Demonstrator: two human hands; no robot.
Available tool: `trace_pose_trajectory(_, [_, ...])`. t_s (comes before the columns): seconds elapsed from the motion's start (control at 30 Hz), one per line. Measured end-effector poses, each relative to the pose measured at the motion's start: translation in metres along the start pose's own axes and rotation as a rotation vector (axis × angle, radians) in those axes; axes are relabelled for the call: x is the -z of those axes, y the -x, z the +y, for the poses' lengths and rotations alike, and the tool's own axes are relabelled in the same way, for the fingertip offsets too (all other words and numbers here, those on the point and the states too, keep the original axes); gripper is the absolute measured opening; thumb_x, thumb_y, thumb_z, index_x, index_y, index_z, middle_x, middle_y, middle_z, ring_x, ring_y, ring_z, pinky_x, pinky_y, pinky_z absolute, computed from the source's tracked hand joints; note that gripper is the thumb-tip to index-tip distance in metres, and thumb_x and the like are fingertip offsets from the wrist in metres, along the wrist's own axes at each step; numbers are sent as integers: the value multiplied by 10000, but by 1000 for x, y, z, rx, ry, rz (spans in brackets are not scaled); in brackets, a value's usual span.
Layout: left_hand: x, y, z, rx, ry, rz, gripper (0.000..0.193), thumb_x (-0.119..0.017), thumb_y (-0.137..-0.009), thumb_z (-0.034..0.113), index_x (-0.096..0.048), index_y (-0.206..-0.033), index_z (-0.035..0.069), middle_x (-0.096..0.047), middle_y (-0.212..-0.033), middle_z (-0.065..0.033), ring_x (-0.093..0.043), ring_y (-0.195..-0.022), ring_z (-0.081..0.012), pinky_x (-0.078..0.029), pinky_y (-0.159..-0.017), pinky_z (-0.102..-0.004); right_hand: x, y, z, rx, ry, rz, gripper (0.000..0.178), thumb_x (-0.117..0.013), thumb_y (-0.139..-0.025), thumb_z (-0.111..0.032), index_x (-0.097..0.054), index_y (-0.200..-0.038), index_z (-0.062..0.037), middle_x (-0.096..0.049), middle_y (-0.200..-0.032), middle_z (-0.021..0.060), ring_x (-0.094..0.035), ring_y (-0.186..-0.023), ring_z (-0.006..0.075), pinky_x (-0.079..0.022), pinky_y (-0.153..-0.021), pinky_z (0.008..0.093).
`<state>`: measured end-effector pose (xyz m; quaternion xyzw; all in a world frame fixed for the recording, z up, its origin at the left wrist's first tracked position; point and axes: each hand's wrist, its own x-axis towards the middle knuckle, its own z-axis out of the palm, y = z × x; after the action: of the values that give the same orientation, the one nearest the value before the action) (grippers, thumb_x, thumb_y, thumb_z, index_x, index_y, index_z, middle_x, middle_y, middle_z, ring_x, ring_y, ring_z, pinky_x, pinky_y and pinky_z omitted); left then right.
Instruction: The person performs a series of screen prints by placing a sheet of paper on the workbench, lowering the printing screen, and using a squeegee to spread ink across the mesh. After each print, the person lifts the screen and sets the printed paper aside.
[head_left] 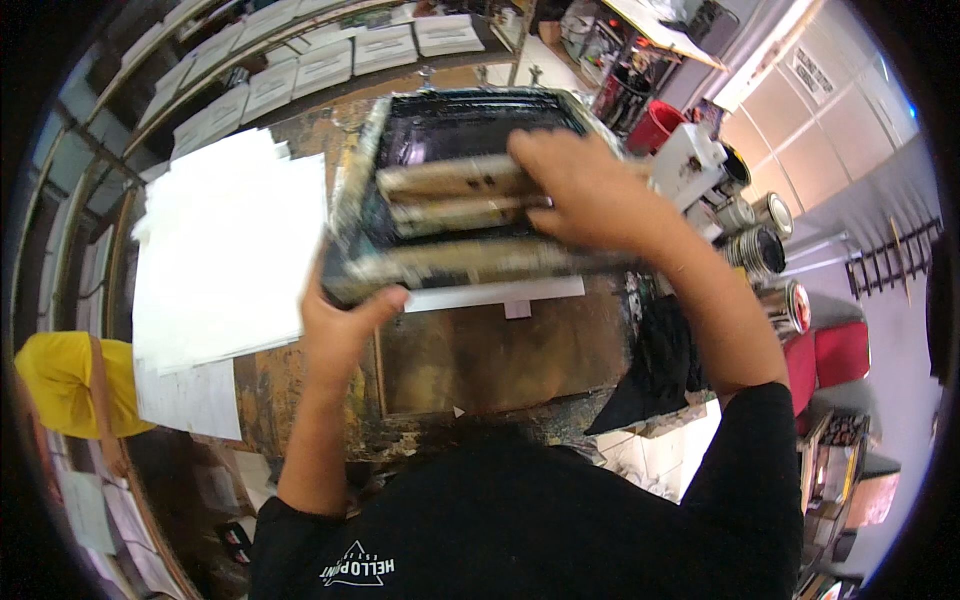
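A screen-printing frame [460,262] with dark ink on its mesh is in front of me, its near edge blurred and tilted. My left hand [345,315] grips the near left corner, thumb on the near side and the other fingers mostly hidden. Inside the frame, my right hand [585,185] is closed on the right part of a wooden-handled squeegee [450,180]. A second pale wooden bar [455,216] shows just nearer than the handle; whether it belongs to the same squeegee I cannot tell. The edge of a white sheet [490,293] shows beneath the frame.
A stack of white paper [230,250] lies left of the frame. Dark cloth [655,350] rests at the right table edge, below several ink cans [755,250]. Racks of printed sheets [325,65] stand behind. A person in yellow [75,385] is at the left.
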<state>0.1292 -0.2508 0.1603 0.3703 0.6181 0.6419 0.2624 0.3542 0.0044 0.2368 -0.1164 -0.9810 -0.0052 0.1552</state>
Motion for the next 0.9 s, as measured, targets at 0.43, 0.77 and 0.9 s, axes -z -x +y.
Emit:
trace_pose_trajectory(0.43, [21,55,-131,-201,-900,-13,1346,-921,-537,767,-535,-1540,-44,-608,-860,-32,-560,-795,-226,-350,-914,-424,-210,-127,144,-272,397,178,542,-815,-790,-120,-527,-1249,-119,-612,-1182,71,-598,-1175,286,-387,-989,560])
trace_pose_trajectory(0.77, [19,57,-129,-99,-1021,-7,1275,-900,-521,784,-598,-1543,84,-528,-1012,-95,-494,-990,-286,-290,-937,-461,-212,-104,114,-277,320,77,505,-842,-782,-131,-537,-1184,-130,-635,-1127,53,-623,-1122,283,-406,-942,541])
trace_pose_trajectory(0.9, [17,57,-126,-111,-1031,-8,1236,-887,-545,784,-622,-1516,67,-544,-1052,-102,-504,-1048,-296,-296,-970,-466,-206,-89,90,-270,356,91,481,-830,-794,-148,-545,-1180,-117,-646,-1116,53,-637,-1105,287,-417,-955,542])
